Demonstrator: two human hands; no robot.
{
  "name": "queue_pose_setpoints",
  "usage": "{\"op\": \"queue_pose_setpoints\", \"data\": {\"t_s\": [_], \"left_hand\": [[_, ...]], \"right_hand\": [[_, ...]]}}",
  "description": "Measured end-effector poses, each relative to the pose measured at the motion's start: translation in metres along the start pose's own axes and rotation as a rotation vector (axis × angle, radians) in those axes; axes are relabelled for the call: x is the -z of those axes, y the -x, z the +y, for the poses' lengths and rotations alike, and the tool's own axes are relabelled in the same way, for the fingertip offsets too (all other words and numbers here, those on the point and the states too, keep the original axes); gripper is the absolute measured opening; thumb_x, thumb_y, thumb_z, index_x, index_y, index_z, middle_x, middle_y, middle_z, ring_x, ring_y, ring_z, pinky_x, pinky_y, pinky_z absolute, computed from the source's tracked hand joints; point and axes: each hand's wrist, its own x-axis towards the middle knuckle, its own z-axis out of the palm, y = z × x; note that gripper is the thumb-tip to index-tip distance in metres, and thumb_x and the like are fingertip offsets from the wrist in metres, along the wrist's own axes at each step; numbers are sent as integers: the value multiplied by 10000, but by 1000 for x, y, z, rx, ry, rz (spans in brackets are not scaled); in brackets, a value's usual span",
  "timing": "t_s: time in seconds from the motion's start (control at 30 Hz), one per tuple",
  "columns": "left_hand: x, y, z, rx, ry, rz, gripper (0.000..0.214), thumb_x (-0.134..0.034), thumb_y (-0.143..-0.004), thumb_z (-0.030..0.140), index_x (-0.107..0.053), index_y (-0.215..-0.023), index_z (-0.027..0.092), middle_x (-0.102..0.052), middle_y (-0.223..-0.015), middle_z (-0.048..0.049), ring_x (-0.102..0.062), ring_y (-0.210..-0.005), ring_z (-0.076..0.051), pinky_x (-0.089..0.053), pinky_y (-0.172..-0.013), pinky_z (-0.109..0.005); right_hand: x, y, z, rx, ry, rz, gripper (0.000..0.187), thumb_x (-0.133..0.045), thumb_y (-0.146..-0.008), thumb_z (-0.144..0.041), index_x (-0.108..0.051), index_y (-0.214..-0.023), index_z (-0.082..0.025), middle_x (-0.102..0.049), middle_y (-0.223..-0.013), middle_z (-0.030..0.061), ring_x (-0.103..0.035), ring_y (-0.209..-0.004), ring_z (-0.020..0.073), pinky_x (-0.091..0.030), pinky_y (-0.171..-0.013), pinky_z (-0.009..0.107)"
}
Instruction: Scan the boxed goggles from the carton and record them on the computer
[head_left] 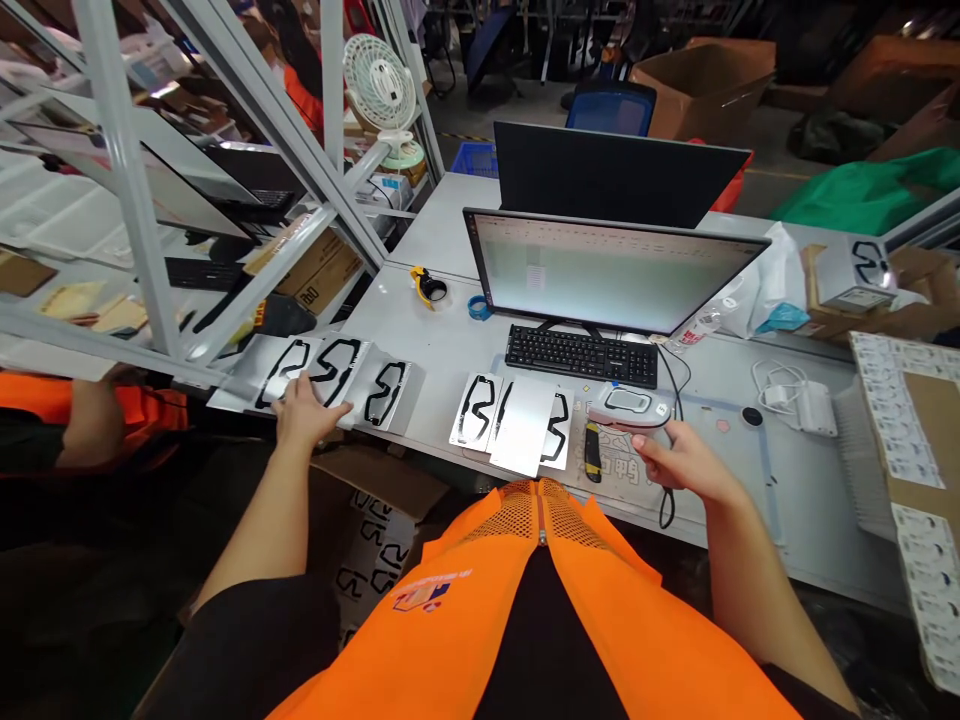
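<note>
My left hand [304, 415] rests with fingers spread on a row of silvery packets [337, 375] printed with black loop shapes, at the table's left edge. My right hand [679, 460] grips a white and grey handheld scanner [630, 405], its black cable hanging below the hand. Between my hands lies a small stack of the same packets [517, 420], one turned blank side up. A black and yellow utility knife [592, 452] lies beside that stack, just left of my right hand.
A lit monitor [615, 275] and black keyboard [581, 355] stand behind the packets. A label-covered cardboard box [919, 440] sits at the right, a white charger [806, 405] near it. A metal rack [150, 250] rises at the left. A person's orange sleeve [90, 405] shows far left.
</note>
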Motion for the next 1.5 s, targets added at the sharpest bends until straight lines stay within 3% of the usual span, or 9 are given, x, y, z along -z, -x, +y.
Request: {"op": "queue_pose_setpoints", "data": {"t_s": [0.27,0.43,0.53,0.67,0.8,0.93,1.03,1.23,1.5], "left_hand": [[-26,-17,-39,101,22,-3,1181,-675,-706,1017,-690,-1466,113,-479,-1709,-294,-337,-1533,-686,-408,-1142,-850],[-34,-2,-16,48,36,133,1233,-570,-839,993,-567,-1614,34,-386,-1774,-307,-287,-1571,-683,-231,-1195,-927],[-48,32,37,-101,118,158,910,-623,-999,704,-543,-1625,49,-431,-1745,-304,-350,-1593,-572,-257,-1272,-851],[-87,114,145,-302,316,-200,579,-673,-1024,527,-685,-1468,155,-625,-1585,-231,-561,-1500,-419,-437,-1306,-623],[-113,185,244,-328,407,-523,1038,-760,-952,723,-376,-1788,240,-323,-1846,-219,-335,-1676,-489,-363,-1332,-687],[-115,205,288,-333,237,-684,1401,-891,-804,748,-95,-1868,305,16,-1910,-247,-250,-1646,-660,-343,-1230,-840],[-109,198,279,-289,107,-746,1387,-884,-823,650,-40,-1870,311,-105,-1875,-316,-408,-1549,-686,-442,-1131,-832],[-82,191,210,-309,6,-785,1374,-891,-778,631,-128,-1870,292,-376,-1768,-325,-688,-1288,-579,-605,-959,-626],[-66,206,135,-738,234,-505,1286,-931,-841,560,-169,-1847,311,-468,-1739,-229,-487,-1574,-472,-448,-1273,-646]], "right_hand": [[-19,4,-5,-53,-35,39,927,-902,-653,-929,-607,-1135,-193,-495,-547,-84,-334,-442,64,-277,-434,210],[-29,10,-14,-50,-51,35,1001,-897,-715,-887,-642,-1329,-138,-459,-561,-97,-332,-460,73,-261,-441,220],[-35,10,-18,-83,-54,36,1039,-912,-710,-866,-645,-1377,-116,-424,-563,-110,-319,-455,71,-231,-443,222],[-40,5,-13,-96,-57,62,1011,-915,-694,-877,-647,-1325,-133,-430,-558,-111,-327,-445,76,-238,-435,228],[-40,1,-7,-78,-42,48,937,-907,-717,-870,-660,-1271,-156,-425,-543,-106,-359,-448,92,-257,-431,225],[-39,3,-6,-65,28,69,916,-884,-694,-911,-662,-1189,-173,-492,-536,-71,-383,-433,97,-260,-408,214],[-35,10,-4,-57,39,79,885,-872,-688,-917,-657,-1139,-187,-505,-546,-66,-383,-429,91,-260,-398,205],[-19,21,1,-75,14,97,910,-877,-672,-915,-645,-1141,-170,-493,-540,-70,-379,-435,89,-265,-410,211],[7,8,2,-52,-38,-36,934,-932,-679,-869,-701,-1233,-153,-502,-599,-64,-385,-460,80,-277,-417,209]]}}
